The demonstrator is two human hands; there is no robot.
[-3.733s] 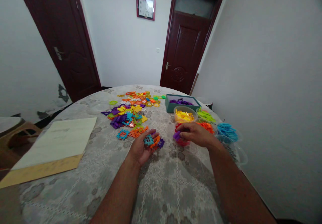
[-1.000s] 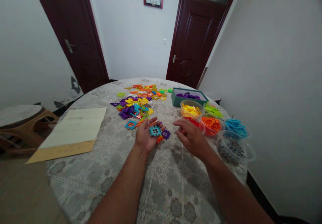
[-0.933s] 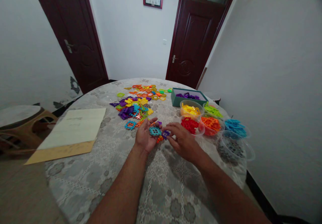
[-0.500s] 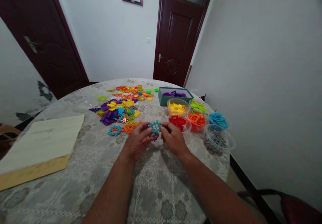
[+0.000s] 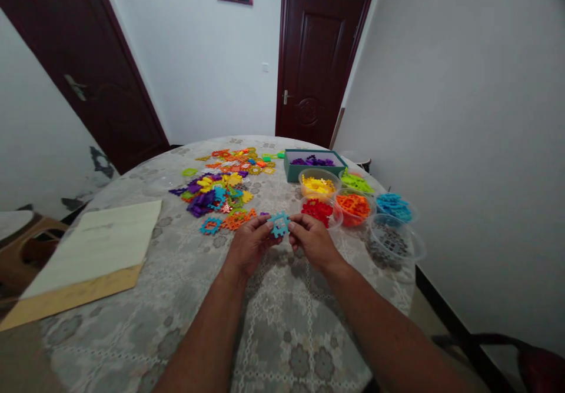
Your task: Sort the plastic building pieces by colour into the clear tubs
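Observation:
Between my two hands, just above the table, is a light blue notched plastic building piece (image 5: 279, 225) with a window-like cutout. My left hand (image 5: 251, 241) pinches its left edge with thumb and fingers. On the opposite edge, my right hand (image 5: 312, 241) grips with thumb and fingertips. A bit of purple shows behind the left fingers; what it belongs to I cannot make out. Nearest the left hand lie orange notched pieces (image 5: 236, 220) and a blue ring-like piece (image 5: 210, 226). A clear tub of red pieces (image 5: 316, 210) stands just beyond the right hand.
A mixed pile of coloured pieces (image 5: 216, 190) spreads at centre left, with more behind. Right of it stand a green box (image 5: 292, 172) of purple pieces and clear tubs with yellow (image 5: 318, 186), orange (image 5: 353, 209), blue (image 5: 394, 206) and grey pieces (image 5: 388, 243). A paper sheet (image 5: 99, 243) lies left.
The light blue piece has turned and tilted between my fingers, and the purple under it shows less. The whole view has shifted slightly to the left.

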